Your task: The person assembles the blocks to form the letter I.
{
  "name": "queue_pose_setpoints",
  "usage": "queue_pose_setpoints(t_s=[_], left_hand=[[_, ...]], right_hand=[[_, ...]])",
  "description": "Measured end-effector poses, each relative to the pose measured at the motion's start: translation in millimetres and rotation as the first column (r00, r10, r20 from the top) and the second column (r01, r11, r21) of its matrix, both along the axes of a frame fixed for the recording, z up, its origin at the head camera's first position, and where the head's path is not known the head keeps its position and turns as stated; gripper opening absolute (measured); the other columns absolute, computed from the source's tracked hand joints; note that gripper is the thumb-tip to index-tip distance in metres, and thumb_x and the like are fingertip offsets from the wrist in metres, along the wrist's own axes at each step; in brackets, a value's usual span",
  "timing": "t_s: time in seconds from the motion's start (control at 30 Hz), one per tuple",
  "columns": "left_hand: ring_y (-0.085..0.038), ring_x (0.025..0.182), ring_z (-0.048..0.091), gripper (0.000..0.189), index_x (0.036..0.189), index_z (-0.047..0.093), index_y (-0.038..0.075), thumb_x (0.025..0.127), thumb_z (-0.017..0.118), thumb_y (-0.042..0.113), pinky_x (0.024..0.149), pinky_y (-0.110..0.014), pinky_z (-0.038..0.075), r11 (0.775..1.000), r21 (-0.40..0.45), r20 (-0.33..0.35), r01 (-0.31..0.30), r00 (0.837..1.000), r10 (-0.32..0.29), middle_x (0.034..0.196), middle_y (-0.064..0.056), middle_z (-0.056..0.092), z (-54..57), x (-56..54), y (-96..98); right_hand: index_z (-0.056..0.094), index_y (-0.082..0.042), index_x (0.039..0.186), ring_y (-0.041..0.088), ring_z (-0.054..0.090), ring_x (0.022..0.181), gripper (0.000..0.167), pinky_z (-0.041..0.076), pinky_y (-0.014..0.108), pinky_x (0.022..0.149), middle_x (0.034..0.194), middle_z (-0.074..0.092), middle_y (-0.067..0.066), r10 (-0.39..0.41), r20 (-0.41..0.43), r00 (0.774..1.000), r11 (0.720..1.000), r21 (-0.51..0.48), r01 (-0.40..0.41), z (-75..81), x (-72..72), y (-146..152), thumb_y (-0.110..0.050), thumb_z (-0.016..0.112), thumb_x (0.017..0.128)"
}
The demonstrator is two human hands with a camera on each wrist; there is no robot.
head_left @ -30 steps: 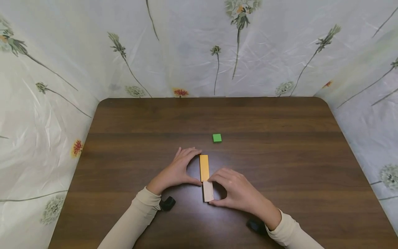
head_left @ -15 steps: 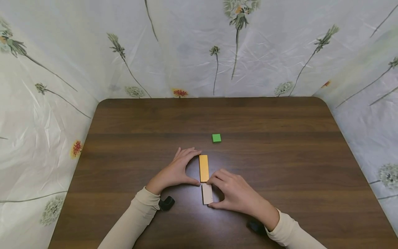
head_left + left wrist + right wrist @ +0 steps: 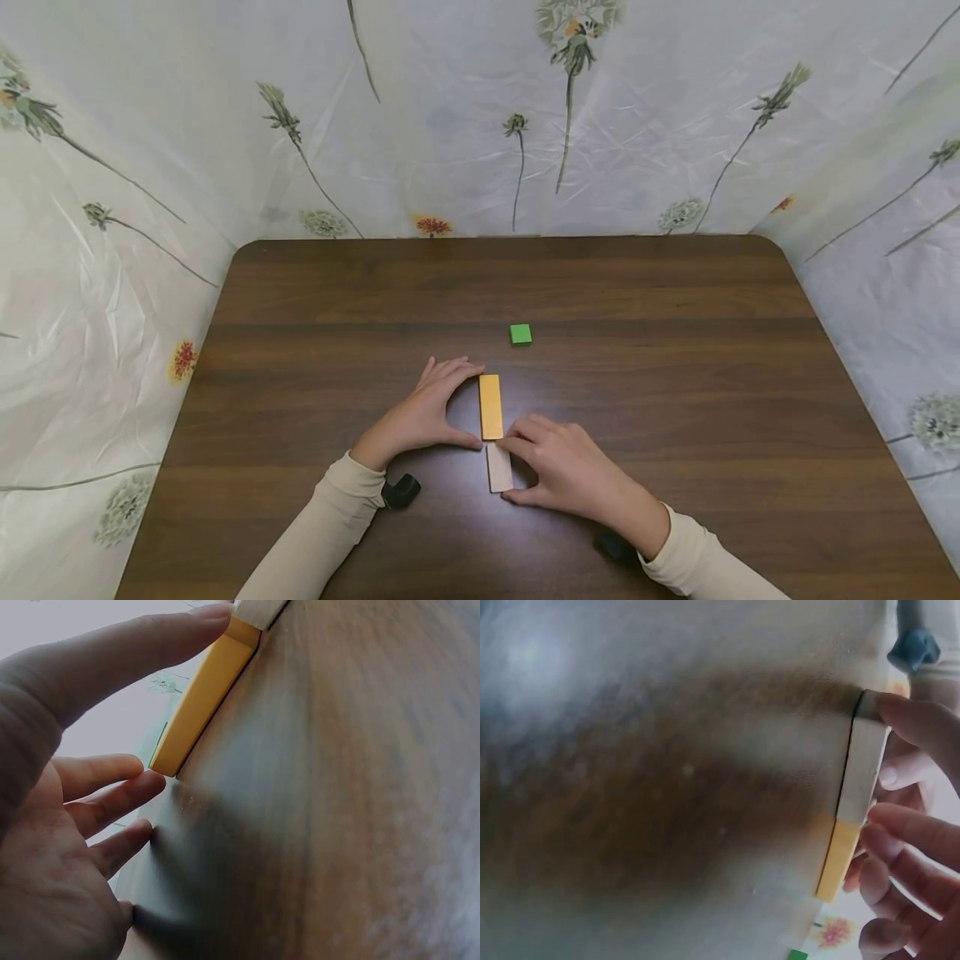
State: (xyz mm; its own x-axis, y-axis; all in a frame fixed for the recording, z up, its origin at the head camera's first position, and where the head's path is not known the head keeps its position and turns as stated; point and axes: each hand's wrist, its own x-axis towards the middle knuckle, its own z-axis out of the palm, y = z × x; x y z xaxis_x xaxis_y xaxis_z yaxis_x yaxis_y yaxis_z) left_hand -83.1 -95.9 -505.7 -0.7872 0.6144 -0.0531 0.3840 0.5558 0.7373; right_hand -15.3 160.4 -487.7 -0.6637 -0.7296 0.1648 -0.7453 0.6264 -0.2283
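A long yellow block [image 3: 491,407] lies flat on the wooden table, pointing away from me. My left hand [image 3: 420,417] spans its length, thumb at the near end and fingertips by the far end; the left wrist view shows the thumb over the block's end. In line with it on the near side is a shorter pale wooden block [image 3: 498,468]. My right hand [image 3: 570,467] pinches that pale block lengthwise between thumb and index finger. In the right wrist view, the pale block [image 3: 862,771] and yellow block [image 3: 838,859] appear end to end.
A small green block [image 3: 521,335] lies beyond the yellow one. The brown table [image 3: 675,333] reaches a flower-printed sheet [image 3: 450,125] at the back and both sides. Dark devices, such as the one at the left wrist [image 3: 401,492], sit under the cuffs.
The right hand has drawn the pale block slightly toward me, from close against the yellow block. The left hand and yellow block look nearly still; the head view has shifted a little.
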Motion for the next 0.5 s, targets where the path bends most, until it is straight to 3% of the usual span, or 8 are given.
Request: queue_pose_setpoints(t_s=[0.23,0.5], left_hand=[[-0.031,0.158,0.027,0.102,0.156,0.044,0.009,0.073,0.094,0.041,0.13,-0.061,0.002,1.0,-0.008,-0.006,0.001,1.0,-0.002,0.16,-0.011,0.045,-0.3,-0.4,0.3],[-0.032,0.158,0.028,0.095,0.155,0.045,0.009,0.077,0.092,0.036,0.129,-0.063,0.002,1.0,-0.003,-0.018,0.009,1.0,-0.009,0.159,-0.012,0.047,-1.2,-0.1,-0.2]], right_hand=[[0.079,-0.018,0.112,0.003,0.063,0.081,0.047,0.054,0.024,0.059,0.095,0.068,-0.012,0.054,-0.035,0.998,0.999,-0.008,-0.054,-0.2,0.6,0.0,-0.052,0.085,0.08],[0.078,-0.015,0.115,0.002,0.062,0.078,0.047,0.054,0.023,0.06,0.091,0.069,-0.011,0.054,0.015,0.998,0.998,0.008,-0.055,1.9,2.3,-2.5,-0.049,0.084,0.082]])
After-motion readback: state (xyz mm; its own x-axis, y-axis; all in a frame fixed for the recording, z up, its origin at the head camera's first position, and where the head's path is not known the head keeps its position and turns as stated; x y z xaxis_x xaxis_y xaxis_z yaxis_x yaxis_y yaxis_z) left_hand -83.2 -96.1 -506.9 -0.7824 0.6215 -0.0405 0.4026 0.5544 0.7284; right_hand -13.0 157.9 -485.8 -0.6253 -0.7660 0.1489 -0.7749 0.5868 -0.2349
